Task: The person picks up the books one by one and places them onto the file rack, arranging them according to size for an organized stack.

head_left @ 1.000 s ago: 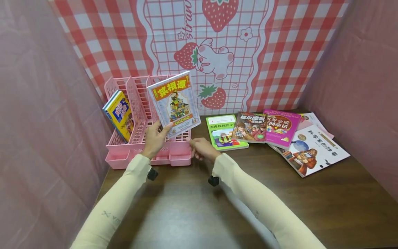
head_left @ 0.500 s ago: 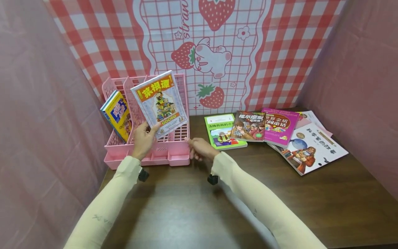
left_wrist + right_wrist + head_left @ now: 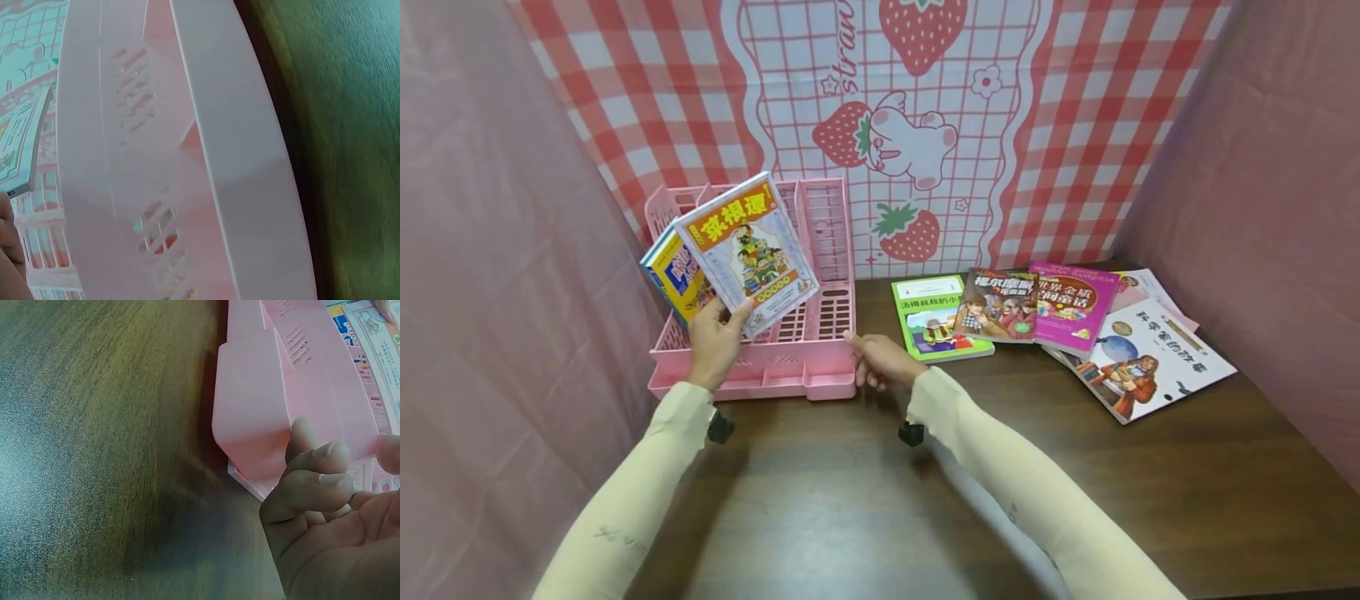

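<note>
My left hand (image 3: 713, 342) holds a pale blue book (image 3: 751, 254) with an orange title band by its lower left corner. The book leans to the left over the pink book rack (image 3: 760, 367), overlapping a yellow and blue book (image 3: 679, 271) that stands in the rack's left compartment. At the rack's front right corner, my right hand (image 3: 886, 360) grips the edge. In the right wrist view, its thumb (image 3: 389, 453) lies at the rim and the curled fingers (image 3: 312, 487) are by the outer side. The left wrist view shows the rack's front wall (image 3: 125, 162) and a corner of the held book (image 3: 25, 144).
To the right on the brown table (image 3: 850, 492) lie a green book (image 3: 925, 312), a brown book (image 3: 1000, 304), a magenta book (image 3: 1075, 312) and a white book (image 3: 1157, 358), partly overlapping. A checked strawberry cloth (image 3: 880, 150) hangs behind. Pink curtains flank both sides.
My left hand has carried the pale blue book leftward across the rack, from its right compartments to in front of the yellow and blue book. My right hand keeps its grip at the rack's corner.
</note>
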A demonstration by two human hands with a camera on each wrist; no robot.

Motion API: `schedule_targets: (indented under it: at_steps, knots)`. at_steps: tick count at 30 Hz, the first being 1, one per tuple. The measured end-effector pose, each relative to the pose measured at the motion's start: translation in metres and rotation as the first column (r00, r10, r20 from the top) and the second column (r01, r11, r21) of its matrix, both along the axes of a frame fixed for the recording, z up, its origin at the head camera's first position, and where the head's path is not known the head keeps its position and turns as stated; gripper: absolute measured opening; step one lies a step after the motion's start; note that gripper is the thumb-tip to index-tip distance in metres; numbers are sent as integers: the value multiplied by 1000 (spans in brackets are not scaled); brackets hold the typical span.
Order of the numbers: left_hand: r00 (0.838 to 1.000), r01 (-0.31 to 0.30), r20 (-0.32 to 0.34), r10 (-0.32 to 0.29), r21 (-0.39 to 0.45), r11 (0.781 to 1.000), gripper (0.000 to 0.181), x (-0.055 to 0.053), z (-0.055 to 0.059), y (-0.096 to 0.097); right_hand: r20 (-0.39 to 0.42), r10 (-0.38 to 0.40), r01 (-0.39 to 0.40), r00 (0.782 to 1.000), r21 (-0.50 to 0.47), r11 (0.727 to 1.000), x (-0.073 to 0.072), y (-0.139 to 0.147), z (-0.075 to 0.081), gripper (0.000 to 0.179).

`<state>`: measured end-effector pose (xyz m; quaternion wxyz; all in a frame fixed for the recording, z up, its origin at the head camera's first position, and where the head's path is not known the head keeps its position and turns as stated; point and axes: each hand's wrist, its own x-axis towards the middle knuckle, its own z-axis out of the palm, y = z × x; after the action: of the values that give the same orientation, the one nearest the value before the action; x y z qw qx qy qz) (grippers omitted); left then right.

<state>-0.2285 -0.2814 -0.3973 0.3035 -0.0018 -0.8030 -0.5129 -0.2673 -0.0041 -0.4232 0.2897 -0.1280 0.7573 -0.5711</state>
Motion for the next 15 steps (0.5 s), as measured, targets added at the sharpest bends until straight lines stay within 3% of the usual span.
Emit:
schedule_targets:
  at_steps: [15]
  knots:
    - [995,-99,18,99,29,995,38,8,0,-27,-10,-21,21,1000,3,1000,1,-1,-1,56]
